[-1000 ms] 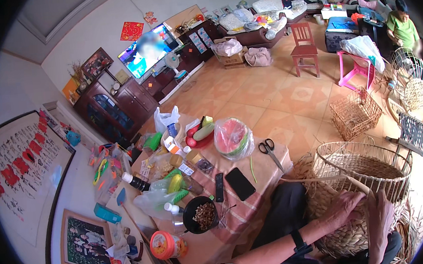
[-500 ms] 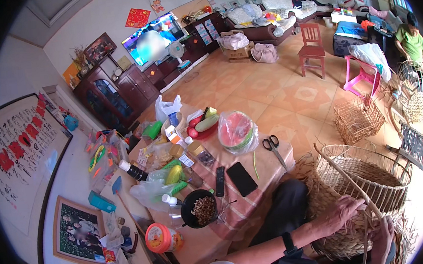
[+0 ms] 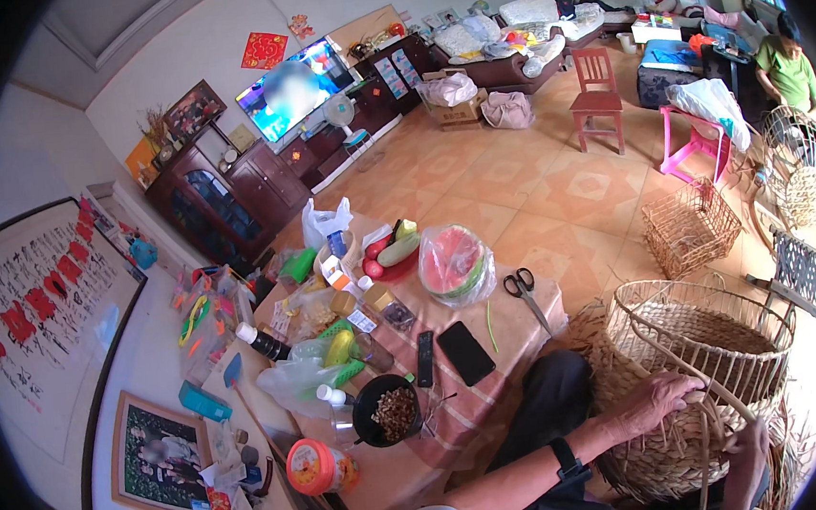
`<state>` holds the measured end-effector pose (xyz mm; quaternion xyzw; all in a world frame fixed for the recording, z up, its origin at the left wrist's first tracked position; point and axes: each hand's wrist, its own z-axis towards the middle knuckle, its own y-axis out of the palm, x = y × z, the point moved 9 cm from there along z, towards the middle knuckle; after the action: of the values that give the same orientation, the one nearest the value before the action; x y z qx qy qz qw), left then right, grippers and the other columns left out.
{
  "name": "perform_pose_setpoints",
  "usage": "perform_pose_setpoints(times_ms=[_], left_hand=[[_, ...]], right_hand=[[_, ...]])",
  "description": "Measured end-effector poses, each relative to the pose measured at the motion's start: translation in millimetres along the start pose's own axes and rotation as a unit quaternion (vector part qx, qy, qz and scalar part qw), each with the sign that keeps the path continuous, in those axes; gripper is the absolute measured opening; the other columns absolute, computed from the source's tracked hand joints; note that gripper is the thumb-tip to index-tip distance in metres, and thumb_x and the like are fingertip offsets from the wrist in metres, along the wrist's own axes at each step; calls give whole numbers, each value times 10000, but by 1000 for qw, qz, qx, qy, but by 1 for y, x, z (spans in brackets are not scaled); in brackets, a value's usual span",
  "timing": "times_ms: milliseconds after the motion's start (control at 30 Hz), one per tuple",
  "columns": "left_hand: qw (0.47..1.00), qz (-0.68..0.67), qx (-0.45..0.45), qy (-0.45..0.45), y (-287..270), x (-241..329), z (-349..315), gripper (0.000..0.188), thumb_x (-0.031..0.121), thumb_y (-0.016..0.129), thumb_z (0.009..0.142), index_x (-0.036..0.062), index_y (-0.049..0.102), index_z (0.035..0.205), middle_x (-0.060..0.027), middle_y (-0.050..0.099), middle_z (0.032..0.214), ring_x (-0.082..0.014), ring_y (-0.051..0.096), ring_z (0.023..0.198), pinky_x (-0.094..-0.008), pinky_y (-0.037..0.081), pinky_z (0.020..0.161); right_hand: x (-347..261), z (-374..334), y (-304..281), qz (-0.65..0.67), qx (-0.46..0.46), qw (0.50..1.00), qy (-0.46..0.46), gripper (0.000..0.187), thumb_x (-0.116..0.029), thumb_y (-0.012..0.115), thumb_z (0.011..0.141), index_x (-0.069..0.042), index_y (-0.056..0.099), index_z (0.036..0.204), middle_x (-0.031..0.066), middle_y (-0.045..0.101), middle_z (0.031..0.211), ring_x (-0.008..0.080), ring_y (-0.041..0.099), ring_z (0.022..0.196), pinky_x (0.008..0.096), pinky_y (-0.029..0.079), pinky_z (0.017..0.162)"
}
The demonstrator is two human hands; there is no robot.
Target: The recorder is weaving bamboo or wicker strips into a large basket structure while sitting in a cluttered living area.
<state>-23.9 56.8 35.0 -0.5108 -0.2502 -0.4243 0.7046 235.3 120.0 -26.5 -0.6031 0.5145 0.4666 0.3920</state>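
A large round basket (image 3: 633,439) of plant fibre stands at the lower right, its lower wall densely woven and its upper part bare upright ribs. A long, thick fibre strand (image 3: 666,342) runs slantwise across the near side. My left hand (image 3: 661,400), with a dark band on its wrist, rests against the near wall, its fingertips pinched at the strand. Lower and to the right, my right hand (image 3: 749,444) closes round the strand's lower stretch; its fingers are partly in shadow. Another thin strip hangs down between the two hands.
A cloth-covered table (image 3: 474,418) at left holds scissors (image 3: 523,294), a phone (image 3: 466,352), a remote (image 3: 425,359), a black pan (image 3: 387,410) and bagged watermelon (image 3: 455,266). Beyond the basket are a square wicker basket (image 3: 692,228), a folding stool (image 3: 793,274) and a person (image 3: 792,76) handling another basket frame.
The strand's upper end has dropped and slid down toward my hands. My right hand has shifted slightly right and up; my left hand stays at the basket wall.
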Motion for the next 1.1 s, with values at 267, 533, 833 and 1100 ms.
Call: perform_pose_setpoints(times_ms=[267, 533, 833, 1100], left_hand=[[1000, -1, 4, 20, 0, 3, 2, 451, 21, 712, 873, 88, 587, 1301, -143, 680, 1146, -333, 651, 1074, -432, 528, 918], [997, 44, 7, 60, -5, 16, -2, 382, 37, 660, 914, 73, 578, 1286, -131, 667, 1060, -329, 637, 1032, -443, 497, 924], [998, 49, -11, 47, -16, 30, 5, 321, 56, 565, 941, 83, 603, 1258, -144, 692, 1080, -341, 665, 1033, -424, 519, 900], [985, 139, 105, 20, -50, 57, 20, 327, -70, 575, 880, 51, 677, 1166, -155, 714, 1069, -350, 668, 1026, -421, 538, 911]], right_hand=[[-8, -44, 35, -299, -161, 940, -2, 336, -306, 584, 1037, -36, 640, 845, -1, 563, 748, 138, 526, 702, 311, 432, 672], [-21, -46, -18, -96, -104, 984, -105, 364, -348, 576, 1048, -40, 647, 866, 43, 640, 802, 177, 578, 744, 316, 464, 702], [68, -38, -161, 373, 192, 896, -146, 260, -242, 546, 1042, -52, 618, 1204, 103, 681, 1006, 165, 679, 799, 284, 575, 695], [5, -122, 28, -4, -224, 968, 111, 311, -219, 553, 1019, 34, 603, 1193, 98, 714, 877, 108, 621, 620, 216, 493, 564]])
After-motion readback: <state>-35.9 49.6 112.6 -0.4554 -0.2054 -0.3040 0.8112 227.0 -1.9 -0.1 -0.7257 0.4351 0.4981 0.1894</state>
